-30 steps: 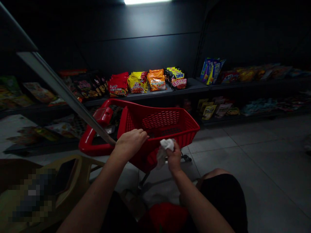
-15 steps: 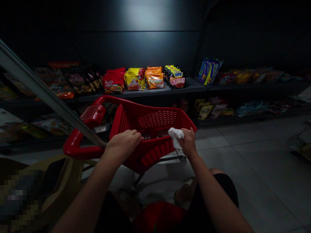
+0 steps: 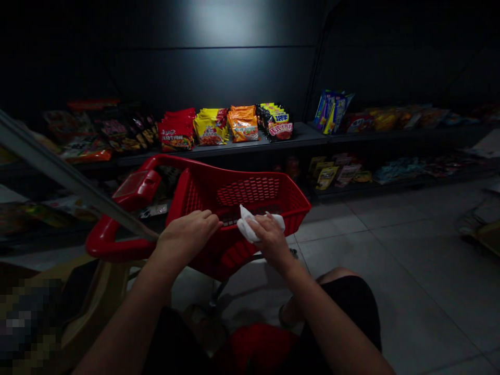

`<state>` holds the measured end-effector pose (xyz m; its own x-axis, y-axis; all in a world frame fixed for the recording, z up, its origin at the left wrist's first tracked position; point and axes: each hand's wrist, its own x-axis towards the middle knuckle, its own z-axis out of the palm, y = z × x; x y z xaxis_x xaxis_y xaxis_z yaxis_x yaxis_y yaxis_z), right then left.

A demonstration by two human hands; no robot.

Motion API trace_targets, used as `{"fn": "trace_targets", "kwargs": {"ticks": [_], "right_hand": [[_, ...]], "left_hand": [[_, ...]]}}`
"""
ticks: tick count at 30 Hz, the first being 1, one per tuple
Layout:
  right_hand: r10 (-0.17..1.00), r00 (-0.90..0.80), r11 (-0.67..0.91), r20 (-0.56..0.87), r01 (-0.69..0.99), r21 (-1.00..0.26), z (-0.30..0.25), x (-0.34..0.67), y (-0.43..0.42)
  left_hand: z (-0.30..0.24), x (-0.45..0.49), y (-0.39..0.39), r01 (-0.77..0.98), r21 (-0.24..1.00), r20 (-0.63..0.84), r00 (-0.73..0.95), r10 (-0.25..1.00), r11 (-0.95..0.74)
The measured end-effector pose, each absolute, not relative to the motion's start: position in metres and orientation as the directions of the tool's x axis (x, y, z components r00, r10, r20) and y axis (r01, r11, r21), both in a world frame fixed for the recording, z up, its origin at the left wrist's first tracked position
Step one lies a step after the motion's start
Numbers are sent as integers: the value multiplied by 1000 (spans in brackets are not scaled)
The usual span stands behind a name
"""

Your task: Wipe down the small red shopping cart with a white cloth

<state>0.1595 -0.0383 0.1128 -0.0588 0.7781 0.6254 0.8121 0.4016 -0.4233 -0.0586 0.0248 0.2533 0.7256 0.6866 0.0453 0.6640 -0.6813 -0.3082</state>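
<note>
the left hand (image 3: 186,237) has its grip clamped on the rim of a red shopping cart (image 3: 234,176); just beside it, the right hand (image 3: 273,240) grips a white wipe (image 3: 250,226) over the rim. noodle packs (image 3: 211,127) sit beyond on a shelf (image 3: 300,134).

The place is dim — one pale pool of light falls on the dark wall (image 3: 230,26) at 12 o'clock, and the top corners sink nearly to black. The white tissue (image 3: 253,225) stands out brightest near the center. The tile floor (image 3: 394,291) holds a soft sheen at 4 o'clock, a coarse pixelated blur (image 3: 27,323) sits at 7 o'clock, and the long shelf (image 3: 300,134) bends slightly toward the edges.
</note>
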Motion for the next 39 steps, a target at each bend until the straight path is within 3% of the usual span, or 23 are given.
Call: {"fn": "trace_targets", "kwargs": {"ticks": [3, 7, 12, 13, 15, 18, 23, 25, 29, 31, 34, 36, 39], "right_hand": [[768, 38, 309, 639, 852, -422, 103, 232, -38], [733, 321, 120, 599, 806, -579, 88, 318, -37], [536, 579, 74, 614, 692, -718, 67, 258, -35], [511, 582, 118, 633, 682, -722, 62, 228, -37], [616, 422, 270, 665, 679, -682, 54, 169, -40], [668, 220, 425, 711, 671, -607, 50, 121, -44], [652, -9, 486, 758, 773, -409, 45, 190, -41], [624, 71, 400, 779, 827, -395, 40, 240, -39], [512, 467, 69, 721, 814, -577, 31, 307, -35], [450, 582, -32, 677, 768, -639, 31, 304, -32], [454, 522, 29, 722, 801, -597, 40, 249, -31], [529, 362, 181, 767, 836, -519, 56, 189, -34], [675, 142, 331, 724, 818, -470, 88, 98, -40]], "left_hand": [[254, -62, 25, 663, -290, 45, 730, 682, -690], [253, -60, 25, 666, -279, 50, 729, 682, -692], [250, -57, 30, 649, -282, 57, 746, 663, -706], [249, -56, 30, 647, -285, 60, 748, 661, -707], [250, -54, 30, 647, -294, 75, 749, 658, -703], [251, -53, 28, 649, -306, 102, 750, 653, -697], [252, -52, 29, 608, -325, 71, 780, 622, -725], [251, -51, 29, 590, -324, 71, 795, 603, -740], [250, -48, 29, 601, -306, 89, 790, 606, -738], [248, -47, 29, 610, -298, 105, 785, 610, -734], [247, -45, 30, 613, -296, 117, 784, 609, -733], [247, -44, 30, 612, -303, 123, 785, 607, -730], [249, -43, 29, 605, -316, 132, 791, 598, -731]]}}
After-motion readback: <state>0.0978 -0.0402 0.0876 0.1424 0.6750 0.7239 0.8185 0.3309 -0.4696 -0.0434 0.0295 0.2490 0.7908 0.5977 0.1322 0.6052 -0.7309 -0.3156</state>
